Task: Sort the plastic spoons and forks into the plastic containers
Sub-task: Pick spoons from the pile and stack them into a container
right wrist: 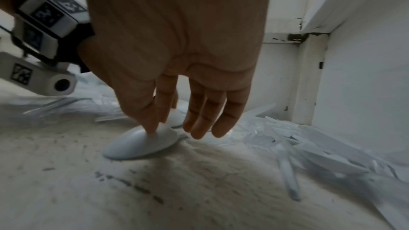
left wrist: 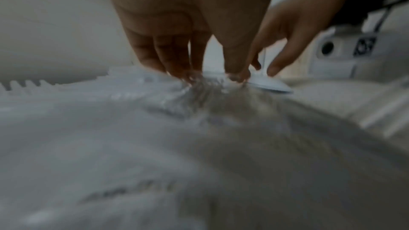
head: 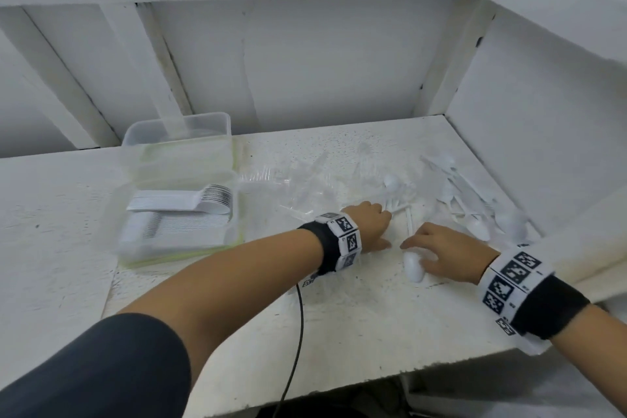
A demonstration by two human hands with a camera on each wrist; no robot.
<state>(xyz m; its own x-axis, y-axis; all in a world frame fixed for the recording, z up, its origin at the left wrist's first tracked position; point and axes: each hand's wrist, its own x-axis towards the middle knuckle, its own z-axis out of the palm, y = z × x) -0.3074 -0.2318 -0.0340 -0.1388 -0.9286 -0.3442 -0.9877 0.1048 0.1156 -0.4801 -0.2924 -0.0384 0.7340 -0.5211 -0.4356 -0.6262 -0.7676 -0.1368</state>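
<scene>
Spoon (right wrist: 141, 144) lies bowl-down on the tabletop (head: 339, 326); your right hand (head: 444, 253) presses it with relaxed fingers. Left hand (head: 371, 226) fingers the pile, grip unclear. Next, lift it toward the container (head: 179, 214).

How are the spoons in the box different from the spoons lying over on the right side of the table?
The spoons in the box are stacked in neat rows inside the clear container; the loose spoons lie scattered on the table. The boxed ones all line up, while the loose ones point every way. Both are white plastic.
</scene>
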